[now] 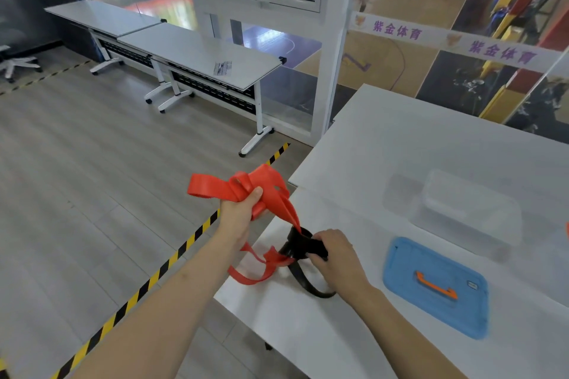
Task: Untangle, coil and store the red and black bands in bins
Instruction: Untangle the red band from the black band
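Two hands, both curled tight: the right hand [335, 255] pinches the black band [297, 244] at the table [308, 332] edge. Up-left of its fingers, the left hand [240, 215] fists the bunched red band [215, 186], whose strand threads diagonally through the black loop.

Purple "紫金体育" repeated along white strip [397, 30] on glass wall [431, 80].

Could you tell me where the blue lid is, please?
In the head view, the blue lid lies flat on the white table, right of the right hand and nearer than the clear bin.
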